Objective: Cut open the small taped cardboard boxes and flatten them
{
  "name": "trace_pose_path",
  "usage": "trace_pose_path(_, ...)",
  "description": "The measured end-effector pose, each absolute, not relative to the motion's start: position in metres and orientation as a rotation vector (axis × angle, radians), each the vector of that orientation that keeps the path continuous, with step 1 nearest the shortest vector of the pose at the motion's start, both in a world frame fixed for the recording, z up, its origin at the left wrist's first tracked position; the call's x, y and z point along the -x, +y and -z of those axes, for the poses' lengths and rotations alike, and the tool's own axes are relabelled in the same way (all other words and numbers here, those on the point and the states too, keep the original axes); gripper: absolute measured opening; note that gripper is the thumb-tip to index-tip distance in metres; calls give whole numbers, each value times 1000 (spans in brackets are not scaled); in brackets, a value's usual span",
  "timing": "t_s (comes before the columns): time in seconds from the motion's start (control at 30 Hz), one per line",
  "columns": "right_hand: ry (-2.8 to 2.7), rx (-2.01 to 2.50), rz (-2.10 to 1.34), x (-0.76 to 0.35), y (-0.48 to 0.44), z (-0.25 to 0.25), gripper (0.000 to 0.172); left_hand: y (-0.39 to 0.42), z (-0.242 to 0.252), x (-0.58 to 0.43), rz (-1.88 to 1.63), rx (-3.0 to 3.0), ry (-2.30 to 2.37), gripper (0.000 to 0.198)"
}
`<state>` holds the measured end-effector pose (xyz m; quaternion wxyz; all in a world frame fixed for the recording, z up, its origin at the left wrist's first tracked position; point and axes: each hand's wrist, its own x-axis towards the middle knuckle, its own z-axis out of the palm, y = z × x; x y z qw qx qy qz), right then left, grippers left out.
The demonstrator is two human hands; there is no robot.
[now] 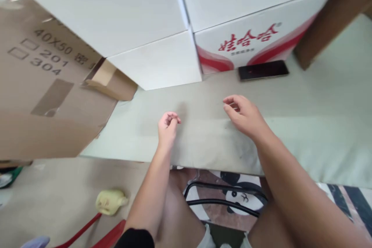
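My left hand (pixel 168 126) is over the pale cloth-covered table (pixel 200 139), left of centre. Its fingers are curled in with the thumb close against them, and nothing shows in them. To the right, my right hand (pixel 242 115) is held with its fingers bent. A gap shows between thumb and fingertips, with nothing in it. The nearest loose thing to that hand is a dark phone (pixel 264 70), lying beyond it against a white carton with red lettering (pixel 252 42). Neither hand touches the phone or the carton.
Plain white boxes (pixel 154 62) are stacked at the back. A large brown cardboard box (pixel 49 97) stands at the left, a wooden post (pixel 325 27) at the right. Below, a yellow bottle (pixel 109 202) and a red-handled thing (pixel 84 230) are on the floor.
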<state>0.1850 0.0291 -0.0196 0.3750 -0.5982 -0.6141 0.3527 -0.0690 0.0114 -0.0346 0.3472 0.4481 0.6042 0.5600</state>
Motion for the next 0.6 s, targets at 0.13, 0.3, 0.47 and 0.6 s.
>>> trace_pose_path(0.13,-1758,1519,-924,-139,26,29,33,8,35,96,-1607,-917,1521,5)
trace_pose_path(0.3,-1987,1391,-926,-103,15,48,35,13,25,129,-1746,-680,1441,6)
trace_pose_path(0.47,-2059,1315,-898,-70,24,50,29,18,8,160,-1861,-419,1353,13)
trace_pose_path(0.6,-2154,1197,-850,-13,60,26,26,19,4,181,-1863,-204,1268,20)
